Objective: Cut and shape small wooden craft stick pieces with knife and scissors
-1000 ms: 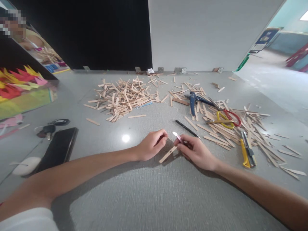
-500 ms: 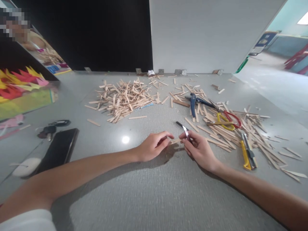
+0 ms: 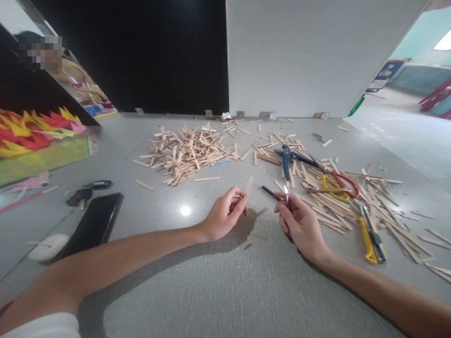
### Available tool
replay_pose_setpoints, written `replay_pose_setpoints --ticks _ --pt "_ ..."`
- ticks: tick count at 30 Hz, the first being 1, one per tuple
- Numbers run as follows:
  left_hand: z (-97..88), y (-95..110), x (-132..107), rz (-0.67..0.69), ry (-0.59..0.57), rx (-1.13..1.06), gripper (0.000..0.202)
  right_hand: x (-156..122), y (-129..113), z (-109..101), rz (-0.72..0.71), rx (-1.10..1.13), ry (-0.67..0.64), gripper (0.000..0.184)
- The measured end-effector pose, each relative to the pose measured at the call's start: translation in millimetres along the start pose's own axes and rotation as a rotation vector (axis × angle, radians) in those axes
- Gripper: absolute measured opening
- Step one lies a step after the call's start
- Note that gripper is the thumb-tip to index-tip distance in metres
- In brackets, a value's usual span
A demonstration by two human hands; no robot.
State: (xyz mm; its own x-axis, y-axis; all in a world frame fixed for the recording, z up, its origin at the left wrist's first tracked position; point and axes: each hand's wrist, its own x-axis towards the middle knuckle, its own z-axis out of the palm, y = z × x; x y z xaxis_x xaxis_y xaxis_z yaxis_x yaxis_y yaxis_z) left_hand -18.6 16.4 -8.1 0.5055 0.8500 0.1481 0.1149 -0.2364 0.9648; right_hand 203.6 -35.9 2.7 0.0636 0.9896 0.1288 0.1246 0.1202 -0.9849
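Note:
My left hand (image 3: pixel 225 213) pinches a short flat wooden stick (image 3: pixel 249 185), which stands up at a slant from the fingertips. To its right, my right hand (image 3: pixel 299 223) is closed around a slim craft knife (image 3: pixel 287 197), its pale blade pointing up; the fingers hide most of the handle. The two hands are apart above the grey table. Just beyond the right fingertips lies a thin black stick-like piece (image 3: pixel 270 192), perhaps a cap. A heap of cut wooden sticks (image 3: pixel 190 152) lies beyond the left hand.
Right of my right hand lie long wooden sticks (image 3: pixel 333 211), red-and-yellow-handled scissors (image 3: pixel 338 185), a blue-handled cutter (image 3: pixel 287 162) and a yellow utility knife (image 3: pixel 369 234). On the left are a phone (image 3: pixel 93 225), keys (image 3: pixel 82 197) and a white mouse (image 3: pixel 49 246). Upright panels (image 3: pixel 317 56) close the back.
My hands have moved apart. The stick, low between both hands before, is now tilted up in my left hand, and the knife has shifted right. The view has tipped slightly.

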Motion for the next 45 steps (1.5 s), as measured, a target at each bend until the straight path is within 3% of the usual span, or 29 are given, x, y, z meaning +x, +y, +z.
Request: replay_pose_setpoints --ticks 3,10,20,35,40,43,45 --pt "0.5 -2.5 -0.2 -0.017 0.068 -0.044 0.03 -0.7 -1.5 -0.6 0.029 0.002 -0.039 0.034" --pt "1.6 -3.3 -1.1 0.084 0.205 -0.012 0.022 -3.3 -1.8 -2.4 0.043 -0.021 -0.103 0.033" --pt "1.2 -3.0 -0.9 0.269 0.266 0.129 0.007 -3.8 -1.3 0.2 0.046 0.007 -0.103 0.034" --pt "1.3 -1.3 -3.2 0.254 0.265 0.164 0.006 -3.8 8.7 0.7 0.062 -0.07 -0.13 0.041" --pt "0.4 1.3 -3.8 0.226 0.25 0.18 0.007 3.8 7.7 -4.0 -0.095 -0.421 -0.04 0.032" --pt "-0.1 1.9 -2.9 0.119 0.107 0.198 0.011 20.6 -4.7 -21.5 -0.182 -0.794 -0.033 0.036" --pt "-0.1 1.8 -1.9 0.055 -0.013 0.233 0.011 34.5 -12.2 -38.8 -0.165 -1.04 -0.007 0.042"
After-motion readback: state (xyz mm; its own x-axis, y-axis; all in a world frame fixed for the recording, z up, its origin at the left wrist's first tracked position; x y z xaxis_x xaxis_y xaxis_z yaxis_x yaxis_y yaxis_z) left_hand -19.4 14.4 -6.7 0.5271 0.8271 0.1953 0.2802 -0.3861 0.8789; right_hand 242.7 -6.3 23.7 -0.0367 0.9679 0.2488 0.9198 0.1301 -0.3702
